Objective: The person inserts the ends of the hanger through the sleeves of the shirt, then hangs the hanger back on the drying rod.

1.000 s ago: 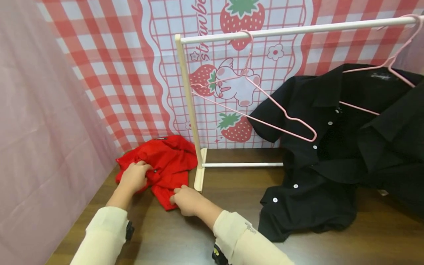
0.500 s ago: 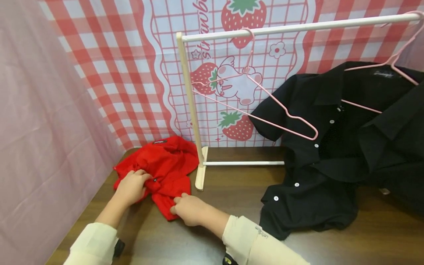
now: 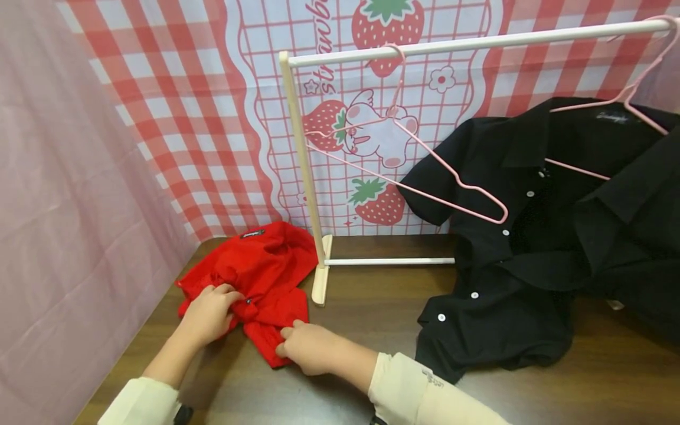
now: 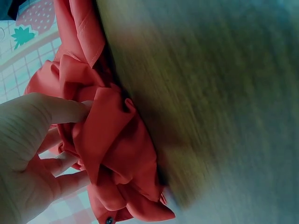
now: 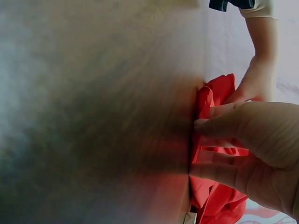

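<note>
Left grip (image 3: pixel 209 313), pinching the near left part of the red garment (image 3: pixel 271 254), which lies crumpled on the worktop (image 3: pixel 372 319), mostly beyond both grips; right grip (image 3: pixel 310 348), pinching the garment's near right edge; just beyond, the rack foot (image 3: pixel 320 288).

red garment (image 3: pixel 271 265) | crumpled — folds bunched | lies on wooden tabletop (image 3: pixel 369 304)

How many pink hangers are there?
2. One pink hanger hangs bare on the rail; the other hanger holds the black shirt. More could be hidden.
</note>
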Tool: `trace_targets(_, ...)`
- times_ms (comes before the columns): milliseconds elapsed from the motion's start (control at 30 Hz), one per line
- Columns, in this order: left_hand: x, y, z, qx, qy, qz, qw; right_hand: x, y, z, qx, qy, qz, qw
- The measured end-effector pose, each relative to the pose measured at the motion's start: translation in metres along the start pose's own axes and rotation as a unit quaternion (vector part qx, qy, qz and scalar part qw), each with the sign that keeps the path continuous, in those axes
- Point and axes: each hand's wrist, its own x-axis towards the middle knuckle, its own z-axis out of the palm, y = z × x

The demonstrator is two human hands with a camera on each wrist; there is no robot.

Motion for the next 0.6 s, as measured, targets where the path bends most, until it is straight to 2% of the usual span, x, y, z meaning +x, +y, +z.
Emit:
trace_targets(333, -0.01, 0.012, -0.004, -0.003, -0.012, -0.002, 0.9999, -0.012, -0.008, -0.004, 0.004, 0.001, -0.01, 1.0)
trace_targets(500, -0.011, 0.015, -0.008, -0.009, -0.007, -0.002, 0.9999, -0.016, -0.007, -0.004, 0.004, 0.02, -0.016, 1.0)
trace_targets(600, -0.011, 0.013, -0.013, -0.026, -0.006, -0.009, 0.9996, -0.017, -0.004, -0.003, 0.027, 0.035, -0.016, 0.999)
